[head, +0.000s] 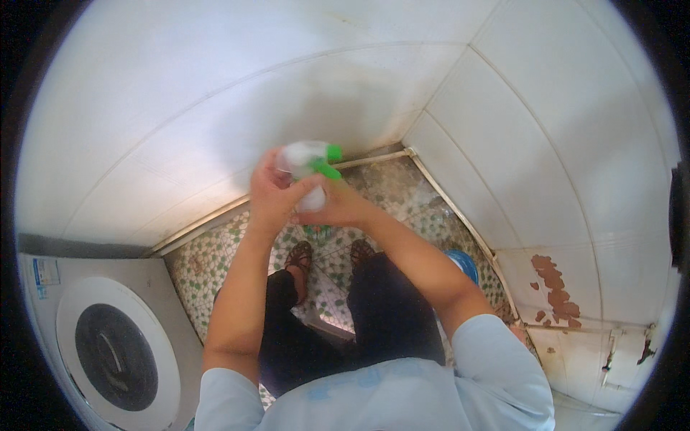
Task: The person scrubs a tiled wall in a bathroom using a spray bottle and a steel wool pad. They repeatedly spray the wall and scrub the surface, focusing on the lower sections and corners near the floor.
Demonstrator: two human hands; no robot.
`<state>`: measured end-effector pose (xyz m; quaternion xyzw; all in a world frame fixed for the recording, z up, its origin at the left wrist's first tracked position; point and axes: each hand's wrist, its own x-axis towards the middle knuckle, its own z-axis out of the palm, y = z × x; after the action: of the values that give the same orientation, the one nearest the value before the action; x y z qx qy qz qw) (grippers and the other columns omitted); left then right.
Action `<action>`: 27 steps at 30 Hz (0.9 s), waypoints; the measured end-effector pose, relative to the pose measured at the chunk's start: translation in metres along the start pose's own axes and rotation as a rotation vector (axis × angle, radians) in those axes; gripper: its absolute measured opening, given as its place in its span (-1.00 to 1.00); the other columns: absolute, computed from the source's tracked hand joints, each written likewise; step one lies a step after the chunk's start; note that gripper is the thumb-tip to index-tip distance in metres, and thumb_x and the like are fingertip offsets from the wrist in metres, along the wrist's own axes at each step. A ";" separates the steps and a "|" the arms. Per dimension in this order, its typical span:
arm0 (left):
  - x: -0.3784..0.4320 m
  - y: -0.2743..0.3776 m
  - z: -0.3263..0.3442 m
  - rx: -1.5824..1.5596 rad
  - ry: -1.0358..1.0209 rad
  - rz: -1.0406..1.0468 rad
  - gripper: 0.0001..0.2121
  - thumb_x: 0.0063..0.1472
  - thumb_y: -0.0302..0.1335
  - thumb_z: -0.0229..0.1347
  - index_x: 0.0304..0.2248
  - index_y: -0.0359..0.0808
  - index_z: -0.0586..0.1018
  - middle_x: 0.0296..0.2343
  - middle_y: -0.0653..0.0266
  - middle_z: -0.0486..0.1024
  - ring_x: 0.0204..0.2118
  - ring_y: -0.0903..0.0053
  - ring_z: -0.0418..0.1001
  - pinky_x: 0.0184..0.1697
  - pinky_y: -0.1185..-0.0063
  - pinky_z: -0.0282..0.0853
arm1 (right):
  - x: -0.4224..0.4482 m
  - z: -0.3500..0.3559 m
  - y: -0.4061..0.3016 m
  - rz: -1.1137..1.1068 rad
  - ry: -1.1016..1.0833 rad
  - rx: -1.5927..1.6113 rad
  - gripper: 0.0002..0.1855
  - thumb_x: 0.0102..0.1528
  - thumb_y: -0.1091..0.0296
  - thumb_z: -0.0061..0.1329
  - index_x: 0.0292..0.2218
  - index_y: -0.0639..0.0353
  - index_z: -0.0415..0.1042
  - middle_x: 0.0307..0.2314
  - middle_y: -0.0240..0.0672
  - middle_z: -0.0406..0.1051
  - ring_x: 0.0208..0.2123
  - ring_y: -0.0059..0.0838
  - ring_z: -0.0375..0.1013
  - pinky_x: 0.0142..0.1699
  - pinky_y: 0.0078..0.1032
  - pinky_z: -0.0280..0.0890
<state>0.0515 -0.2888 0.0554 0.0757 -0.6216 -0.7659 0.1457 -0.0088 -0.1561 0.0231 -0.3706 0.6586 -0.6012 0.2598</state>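
A white spray bottle [311, 199] with a green trigger and green nozzle is between my two hands, in front of the tiled wall, its nozzle pointing right. My left hand [272, 186] grips the sprayer head from the left, with the thumb reaching across towards the trigger. Around the lower, white body is my right hand [342, 203], coming from the right. The bottle is somewhat blurred, and the fingers behind it are partly hidden. Below the hands, on the floor, a green object [318, 231] shows in part between my feet.
A front-loading washing machine [116, 355] stands at the lower left. White tiled walls [469, 134] meet in a corner ahead, with pipes along their base. A blue container [463, 264] is on the patterned floor [202, 264] at the right. A small tap or valve [606, 366] is at the lower right wall.
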 end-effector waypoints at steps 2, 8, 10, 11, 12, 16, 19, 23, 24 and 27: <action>-0.002 -0.003 0.003 0.106 0.070 0.105 -0.56 -0.10 -0.61 0.28 -0.19 -0.39 0.39 -0.32 0.24 0.49 -0.26 0.57 0.46 -0.21 0.63 0.39 | 0.004 0.002 0.006 -0.092 0.094 -0.304 -0.28 -0.26 0.16 0.30 -0.08 0.17 0.29 -0.24 -0.24 0.41 -0.19 -0.34 0.41 -0.09 -0.39 0.30; -0.010 0.004 0.016 0.150 -0.001 0.039 -0.61 -0.09 -0.60 0.28 -0.22 -0.42 0.44 -0.33 0.25 0.50 -0.29 0.60 0.46 -0.21 0.62 0.38 | 0.000 -0.009 0.023 -0.060 0.028 -0.114 -0.25 -0.34 0.24 0.28 -0.09 0.16 0.28 -0.24 -0.19 0.40 -0.17 -0.27 0.40 -0.07 -0.38 0.28; -0.011 -0.003 0.016 0.180 -0.046 0.074 -0.62 -0.08 -0.58 0.28 -0.23 -0.42 0.46 -0.34 0.24 0.50 -0.30 0.59 0.46 -0.21 0.61 0.38 | -0.007 -0.018 0.019 -0.093 -0.030 -0.164 -0.24 -0.33 0.22 0.29 -0.07 0.15 0.27 -0.23 -0.18 0.40 -0.17 -0.27 0.40 -0.07 -0.37 0.28; -0.011 -0.007 0.016 0.194 -0.068 0.098 -0.63 -0.07 -0.57 0.28 -0.23 -0.42 0.47 -0.35 0.24 0.50 -0.30 0.59 0.46 -0.21 0.61 0.38 | -0.014 -0.029 0.019 -0.019 -0.042 -0.166 -0.20 -0.29 0.17 0.28 -0.03 0.16 0.23 -0.17 -0.16 0.36 -0.12 -0.26 0.36 -0.05 -0.38 0.28; -0.011 -0.012 0.014 0.235 -0.002 0.103 -0.64 -0.07 -0.56 0.28 -0.23 -0.42 0.47 -0.35 0.24 0.50 -0.30 0.59 0.45 -0.22 0.61 0.38 | -0.025 -0.044 0.021 0.055 -0.053 -0.165 -0.15 -0.26 0.12 0.27 0.02 0.17 0.19 -0.11 -0.13 0.32 -0.07 -0.24 0.33 -0.03 -0.39 0.27; -0.023 -0.006 0.003 0.337 0.272 0.040 -0.66 -0.05 -0.51 0.28 -0.25 -0.41 0.48 -0.36 0.27 0.49 -0.32 0.60 0.43 -0.26 0.62 0.35 | -0.133 -0.135 0.066 0.251 0.472 0.056 -0.19 -0.10 0.08 0.18 0.08 0.27 0.14 -0.01 -0.10 0.24 0.01 -0.29 0.27 0.00 -0.44 0.26; -0.026 -0.017 -0.004 0.331 0.365 0.195 -0.67 -0.04 -0.49 0.28 -0.28 -0.40 0.48 -0.37 0.29 0.48 -0.33 0.61 0.40 -0.26 0.63 0.31 | -0.331 -0.220 0.158 0.526 0.953 -0.594 -0.66 0.04 0.28 0.03 -0.19 0.30 0.41 -0.27 -0.31 0.44 -0.27 -0.56 0.39 -0.18 -0.58 0.30; -0.048 0.004 -0.074 0.464 0.688 0.273 -0.68 -0.04 -0.50 0.28 -0.28 -0.40 0.48 -0.37 0.30 0.47 -0.32 0.63 0.39 -0.24 0.65 0.30 | -0.530 -0.125 0.224 1.089 1.235 -0.362 -0.48 -0.01 0.15 0.06 -0.06 0.23 0.32 -0.36 -0.10 0.34 -0.31 -0.19 0.32 -0.18 -0.34 0.25; -0.053 0.001 -0.093 0.475 0.740 0.263 -0.68 -0.04 -0.51 0.27 -0.28 -0.41 0.47 -0.37 0.30 0.47 -0.33 0.63 0.39 -0.24 0.65 0.30 | -0.567 -0.104 0.236 1.170 1.241 0.070 -0.48 0.01 0.12 0.05 -0.05 0.17 0.31 -0.46 -0.14 0.31 -0.42 -0.19 0.29 -0.25 -0.31 0.25; -0.074 0.004 -0.147 0.481 0.770 0.226 -0.71 -0.02 -0.53 0.26 -0.28 -0.37 0.48 -0.42 0.36 0.47 -0.39 0.65 0.39 -0.30 0.66 0.30 | -0.599 -0.044 0.261 1.159 1.311 0.991 -0.48 0.06 0.01 0.01 0.01 -0.03 0.26 -0.75 -0.24 0.23 -0.73 -0.21 0.21 -0.45 -0.23 0.26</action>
<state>0.1660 -0.4026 0.0226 0.3176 -0.6866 -0.4956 0.4267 0.2644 0.3498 -0.2893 0.5611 0.4259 -0.6737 0.2236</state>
